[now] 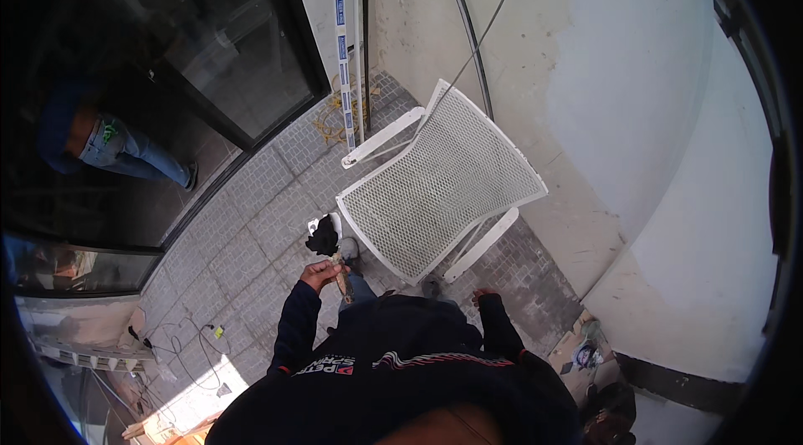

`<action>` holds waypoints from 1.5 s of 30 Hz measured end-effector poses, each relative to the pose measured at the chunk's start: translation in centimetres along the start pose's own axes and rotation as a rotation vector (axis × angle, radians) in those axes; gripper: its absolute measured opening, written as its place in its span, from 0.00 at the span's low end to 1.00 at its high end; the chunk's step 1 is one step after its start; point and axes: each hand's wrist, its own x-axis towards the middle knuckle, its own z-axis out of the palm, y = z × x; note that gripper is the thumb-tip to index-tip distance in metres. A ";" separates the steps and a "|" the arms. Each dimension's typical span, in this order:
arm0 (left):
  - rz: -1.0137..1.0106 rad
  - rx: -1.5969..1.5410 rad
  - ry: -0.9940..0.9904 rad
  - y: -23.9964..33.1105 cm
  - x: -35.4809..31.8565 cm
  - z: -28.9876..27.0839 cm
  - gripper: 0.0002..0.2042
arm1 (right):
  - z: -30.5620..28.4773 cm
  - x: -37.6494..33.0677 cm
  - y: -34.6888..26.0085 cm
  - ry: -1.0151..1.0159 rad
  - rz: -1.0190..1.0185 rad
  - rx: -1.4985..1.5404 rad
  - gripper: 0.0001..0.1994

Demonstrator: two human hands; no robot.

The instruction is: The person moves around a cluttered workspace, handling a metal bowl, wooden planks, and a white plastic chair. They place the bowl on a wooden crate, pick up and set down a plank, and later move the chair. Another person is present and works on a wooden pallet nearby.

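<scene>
A white metal mesh chair (pixel 443 177) stands in front of me, its armrests (pixel 485 244) also white. My left hand (pixel 320 273) is closed on a worn, brownish narrow piece (pixel 343 284), stick-like, whose exact kind I cannot make out. It hangs low, near my shoe and a black crumpled cloth (pixel 322 237) that lies on something white on the paving. My right hand (pixel 483 296) hangs beside my body, close to the chair's right armrest and apart from it. Its fingers are small and partly hidden, so their state is unclear.
Dark glass doors (pixel 201 43) run along the left and reflect a person. A patchy wall (pixel 519 69) rises behind the chair. Yellow cord (pixel 335 115) lies by upright strips (pixel 341 35). Cables (pixel 188 345) trail on the lower-left paving; assorted items (pixel 587 353) lie lower right.
</scene>
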 end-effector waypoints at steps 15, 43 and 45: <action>-0.034 0.486 -0.310 8.4 8.9 -10.8 0.12 | 16.9 -9.3 -2.5 0.119 0.033 0.004 0.17; 0.140 0.232 -0.057 9.6 -2.6 -33.7 0.13 | 39.2 -7.3 -7.2 -0.169 0.159 -0.379 0.13; 0.146 0.287 -0.027 11.7 -2.1 -39.9 0.14 | 44.1 -7.7 -9.0 -0.185 0.186 -0.523 0.12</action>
